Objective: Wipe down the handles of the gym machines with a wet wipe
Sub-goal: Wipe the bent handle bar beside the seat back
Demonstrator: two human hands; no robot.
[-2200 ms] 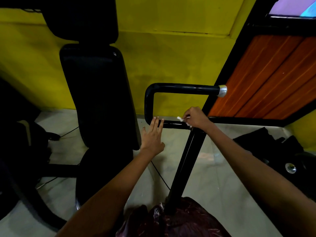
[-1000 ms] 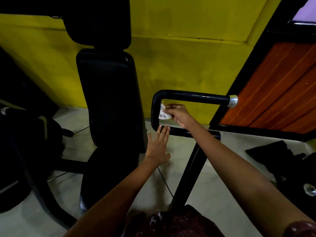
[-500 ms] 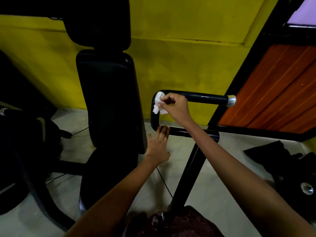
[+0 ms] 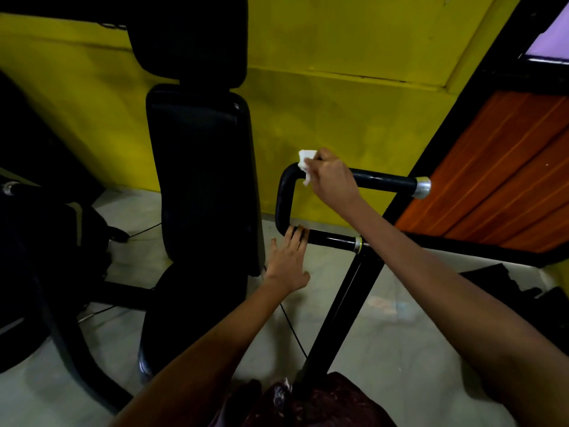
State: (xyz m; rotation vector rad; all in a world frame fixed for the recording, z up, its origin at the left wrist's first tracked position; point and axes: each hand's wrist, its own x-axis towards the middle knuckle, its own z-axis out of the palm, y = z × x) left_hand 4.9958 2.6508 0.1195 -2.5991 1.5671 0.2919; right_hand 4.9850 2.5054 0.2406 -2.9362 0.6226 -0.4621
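Right hand: the right hand (image 4: 334,180) pinches the wet wipe (image 4: 306,161) between curled fingers and presses it on the handle (image 4: 385,180), on the top bar just beside the left bend.
Change of the wipe: half a second ago the wipe was lower, on the outside of the bend; one second ago it was on the inner side of the upright part. Now it sits on top of the upper bar, so it has travelled up and around the curve.
Left hand: the left hand (image 4: 288,261) lies flat, fingers straight, with the fingertips (image 4: 297,234) touching the lower bar below the grip. It grasps nothing and has kept this place through the earlier pictures.
Meaning for the task: I judge that the lower bar and the bend are already wiped; the long top bar remains, from the grip to the right.
Still to wipe: the stretch between the grip and the silver end cap (image 4: 421,187), well to the right of the wipe.
Near the grip: the black back pad (image 4: 200,174) stands to the left of it, the yellow wall (image 4: 338,112) behind it, the black post (image 4: 341,303) below it.
Writing and brands: no label, logo or text can be read anywhere; the machine parts are plain black and the picture is dim.
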